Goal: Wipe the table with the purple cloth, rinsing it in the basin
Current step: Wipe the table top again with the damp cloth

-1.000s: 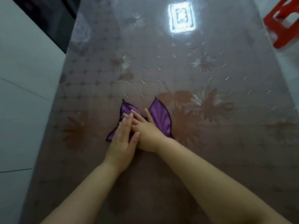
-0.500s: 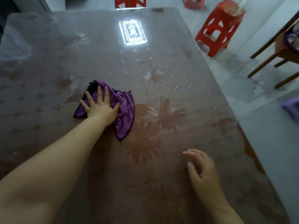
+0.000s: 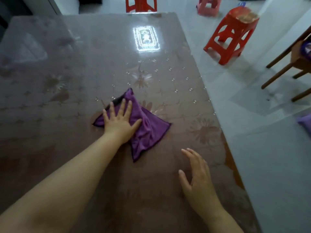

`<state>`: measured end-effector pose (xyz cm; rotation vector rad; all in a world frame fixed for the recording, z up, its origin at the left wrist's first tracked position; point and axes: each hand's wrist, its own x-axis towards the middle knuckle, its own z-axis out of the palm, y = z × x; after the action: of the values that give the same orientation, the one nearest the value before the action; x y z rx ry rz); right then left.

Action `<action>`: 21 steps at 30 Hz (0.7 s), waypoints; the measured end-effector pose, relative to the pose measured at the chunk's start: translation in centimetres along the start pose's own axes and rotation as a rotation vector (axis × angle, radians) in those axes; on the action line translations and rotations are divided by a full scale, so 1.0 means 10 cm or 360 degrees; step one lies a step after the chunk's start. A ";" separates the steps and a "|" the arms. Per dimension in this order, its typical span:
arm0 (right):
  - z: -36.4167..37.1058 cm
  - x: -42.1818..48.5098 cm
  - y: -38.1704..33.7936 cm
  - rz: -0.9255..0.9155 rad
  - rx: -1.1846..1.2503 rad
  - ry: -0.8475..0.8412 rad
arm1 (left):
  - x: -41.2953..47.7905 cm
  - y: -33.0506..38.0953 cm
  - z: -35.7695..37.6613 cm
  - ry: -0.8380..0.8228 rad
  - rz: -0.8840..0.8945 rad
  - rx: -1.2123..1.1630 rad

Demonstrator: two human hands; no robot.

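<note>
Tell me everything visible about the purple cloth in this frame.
The purple cloth looks like microfibre with a dark stitched edge. It lies crumpled and folded on the flower-patterned table, one corner pointing away, another toward the person. The left hand presses flat on its left part, fingers spread; the right hand is clear of it.

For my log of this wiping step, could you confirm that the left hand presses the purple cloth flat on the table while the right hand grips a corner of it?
Not quite: the right hand grips nothing. In the head view it is open over the table, apart from the purple cloth, which the left hand alone presses flat.
</note>
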<state>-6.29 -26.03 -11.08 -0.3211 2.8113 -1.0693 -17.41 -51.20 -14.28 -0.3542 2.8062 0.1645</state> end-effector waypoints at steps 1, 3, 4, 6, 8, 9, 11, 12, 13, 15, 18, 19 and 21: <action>-0.04 -0.02 0.05 -0.0024 -0.0020 -0.0004 | 0.12 -0.06 -0.07 -0.0031 -0.0183 -0.0057; -0.25 -0.07 0.31 -0.0112 -0.0070 -0.0090 | 0.19 0.08 -0.11 -0.0058 -0.0414 -0.0102; -0.36 -0.11 0.45 -0.0158 -0.0103 -0.0128 | 0.14 0.25 -0.08 -0.0063 -0.0431 -0.0105; -0.57 -0.16 0.69 -0.0207 -0.0121 -0.0147 | -0.07 0.69 0.06 -0.0015 -0.0273 -0.0075; -0.75 -0.17 0.86 -0.0226 -0.0074 -0.0148 | -0.46 1.21 0.22 0.0013 0.0063 -0.0061; -0.81 -0.17 0.94 -0.0247 -0.0047 -0.0143 | -0.70 1.47 0.31 -0.0024 0.0248 -0.0055; -0.93 -0.14 1.07 -0.0283 -0.0005 -0.0136 | -1.22 1.88 0.51 -0.0076 0.0570 -0.0020; -0.99 -0.12 1.12 -0.0296 0.0005 -0.0142 | -1.45 1.97 0.60 -0.0049 0.0664 0.0043; -1.04 -0.11 1.15 -0.0304 0.0010 -0.0152 | -1.64 1.99 0.65 -0.0084 0.0673 0.0068; -1.12 -0.10 1.20 -0.0310 0.0019 -0.0151 | -1.82 1.87 0.72 -0.0081 0.0659 0.0126; -1.22 -0.14 1.22 -0.0311 0.0040 -0.0103 | -1.76 1.69 0.73 -0.0020 0.0642 0.0201; -1.24 -0.18 1.23 -0.0304 0.0048 -0.0071 | -1.69 1.69 0.70 -0.0034 0.0558 0.0181; -1.28 -0.29 1.25 -0.0283 0.0086 0.0021 | -1.48 1.73 0.60 0.0027 0.0337 0.0150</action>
<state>-7.76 -7.94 -9.79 -0.5697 2.8020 -1.1834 -6.55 -30.32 -14.07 -0.0367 2.8515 0.0754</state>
